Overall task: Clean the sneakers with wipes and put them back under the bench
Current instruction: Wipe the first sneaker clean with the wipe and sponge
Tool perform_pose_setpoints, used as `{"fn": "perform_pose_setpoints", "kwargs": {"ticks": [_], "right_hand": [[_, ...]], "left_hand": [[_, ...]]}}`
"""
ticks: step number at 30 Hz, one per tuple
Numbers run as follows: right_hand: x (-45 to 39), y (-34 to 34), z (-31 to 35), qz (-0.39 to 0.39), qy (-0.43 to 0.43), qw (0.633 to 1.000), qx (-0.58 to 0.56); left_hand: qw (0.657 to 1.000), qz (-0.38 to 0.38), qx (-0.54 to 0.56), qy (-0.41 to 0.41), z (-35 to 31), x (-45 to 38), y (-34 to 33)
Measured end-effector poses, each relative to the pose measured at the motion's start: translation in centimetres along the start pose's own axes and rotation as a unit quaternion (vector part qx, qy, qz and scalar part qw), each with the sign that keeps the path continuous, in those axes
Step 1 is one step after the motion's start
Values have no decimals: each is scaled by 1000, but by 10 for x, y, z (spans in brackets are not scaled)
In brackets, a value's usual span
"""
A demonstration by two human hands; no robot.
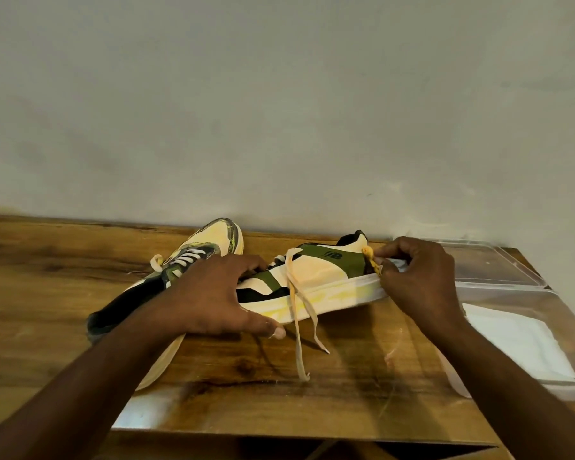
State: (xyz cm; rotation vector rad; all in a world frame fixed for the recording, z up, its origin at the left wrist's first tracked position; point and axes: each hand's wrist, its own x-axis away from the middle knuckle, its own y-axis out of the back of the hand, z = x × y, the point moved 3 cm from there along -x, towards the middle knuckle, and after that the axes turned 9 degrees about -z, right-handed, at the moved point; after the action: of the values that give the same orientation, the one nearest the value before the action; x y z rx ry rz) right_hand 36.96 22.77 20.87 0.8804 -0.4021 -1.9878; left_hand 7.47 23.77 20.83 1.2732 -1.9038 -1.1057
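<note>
Wood-grained and glossy, the brown bench top [63,277] carries everything in view, with a pale plaster wall [279,94] behind it. Farthest left lies a cream, olive and black running sneaker [193,257], its toe toward the wall and its dark heel toward the viewer, partly under the left forearm. The left hand [219,297] is spread wide over the front of a second cream and olive sneaker [319,277], which lies on its side with the white sole edge facing the viewer; the fingers curl over its upper near the tongue and the thumb reaches down to the bench in front of the sole. Loose cream laces [299,327] trail from this shoe across the wood. At its heel, the right hand [415,280] has fingers curled tight, pinching a small crumpled, yellow-stained wipe [372,260] against the heel and back of the sole. Right of that hand sits a clear plastic tray [512,287], touching the bench's right side, with flat white folded wipes [518,343] inside it.
</note>
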Motion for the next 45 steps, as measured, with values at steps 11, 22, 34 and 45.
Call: {"fn": "perform_pose_setpoints", "kwargs": {"ticks": [11,22,34,45], "right_hand": [[0,-2,6,-1,40,999,9],[12,-11,18,4,107,994,38],[23,-18,28,12,124,991,40],[36,-28,34,19,160,987,21]], "left_hand": [[1000,-11,2,-10,2,-1,-2],[1000,-19,0,-2,4,-1,-3],[999,-33,4,13,2,1,0],[999,-40,-1,5,-2,2,0]]}}
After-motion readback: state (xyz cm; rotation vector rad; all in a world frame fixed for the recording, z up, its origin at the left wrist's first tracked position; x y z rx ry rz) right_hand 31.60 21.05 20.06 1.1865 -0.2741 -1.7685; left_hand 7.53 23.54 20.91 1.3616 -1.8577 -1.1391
